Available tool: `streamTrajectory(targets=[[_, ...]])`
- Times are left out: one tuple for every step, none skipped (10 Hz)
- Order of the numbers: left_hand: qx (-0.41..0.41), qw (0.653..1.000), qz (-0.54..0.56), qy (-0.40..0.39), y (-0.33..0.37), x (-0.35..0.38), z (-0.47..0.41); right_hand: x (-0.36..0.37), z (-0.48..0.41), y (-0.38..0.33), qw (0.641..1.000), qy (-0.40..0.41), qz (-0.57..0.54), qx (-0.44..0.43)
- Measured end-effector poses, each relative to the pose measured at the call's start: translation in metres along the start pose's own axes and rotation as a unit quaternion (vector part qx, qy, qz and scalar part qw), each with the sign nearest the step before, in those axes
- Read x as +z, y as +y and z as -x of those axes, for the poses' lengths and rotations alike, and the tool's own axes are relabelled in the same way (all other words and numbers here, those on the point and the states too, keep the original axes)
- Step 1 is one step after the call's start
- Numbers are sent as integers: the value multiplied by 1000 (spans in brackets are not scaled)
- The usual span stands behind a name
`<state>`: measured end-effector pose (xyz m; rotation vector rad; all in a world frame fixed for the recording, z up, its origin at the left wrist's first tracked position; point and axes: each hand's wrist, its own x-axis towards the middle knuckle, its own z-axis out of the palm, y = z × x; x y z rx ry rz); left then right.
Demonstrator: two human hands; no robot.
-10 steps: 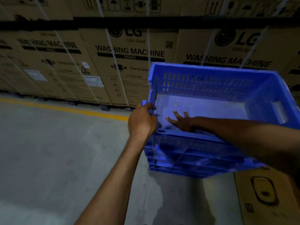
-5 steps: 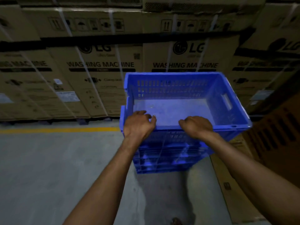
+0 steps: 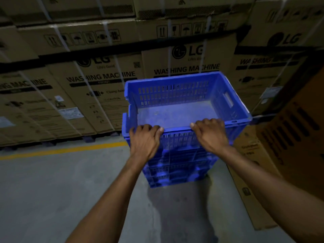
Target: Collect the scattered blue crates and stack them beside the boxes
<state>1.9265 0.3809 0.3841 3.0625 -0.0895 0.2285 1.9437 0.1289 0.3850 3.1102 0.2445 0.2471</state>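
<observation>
A blue plastic crate [image 3: 177, 95] with slotted walls sits on top of a stack of blue crates [image 3: 177, 172] on the concrete floor, in front of the washing machine boxes [image 3: 185, 55]. The top crate is empty inside. My left hand [image 3: 145, 139] is curled over the near rim at its left end. Further right on the same rim, my right hand [image 3: 210, 135] grips with the fingers hooked inside. The lower crates are partly hidden by my hands and forearms.
Strapped cardboard boxes form a wall along the back. More brown boxes [image 3: 287, 146] stand close on the right of the stack. A yellow floor line [image 3: 66, 149] runs along the boxes at left. Grey concrete floor [image 3: 61, 193] spreads to the left and toward me.
My right hand came out of the crate's inside and took the near rim beside the left. The view pulled back, so the whole stack now sits farther from me.
</observation>
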Motion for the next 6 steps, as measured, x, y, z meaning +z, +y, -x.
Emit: streamTrajectory(targets=[[-38, 998, 52, -6, 5, 5, 4, 6, 1, 10, 999, 7, -31, -20], [-67, 990, 110, -65, 4, 3, -6, 5, -5, 11, 997, -31, -64, -38], [-82, 976, 132, -152, 5, -12, -17, -10, -10, 20, 983, -134, -112, -52], [-68, 969, 167, -170, 0, -22, -8, -29, -5, 29, 973, -150, -170, -51], [-88, 955, 261, -108, -4, -41, 14, -59, 9, 36, 965, -77, -251, -3], [-113, 954, 277, 3, 5, -93, 40, -128, 28, 35, 923, 9, -383, 26]])
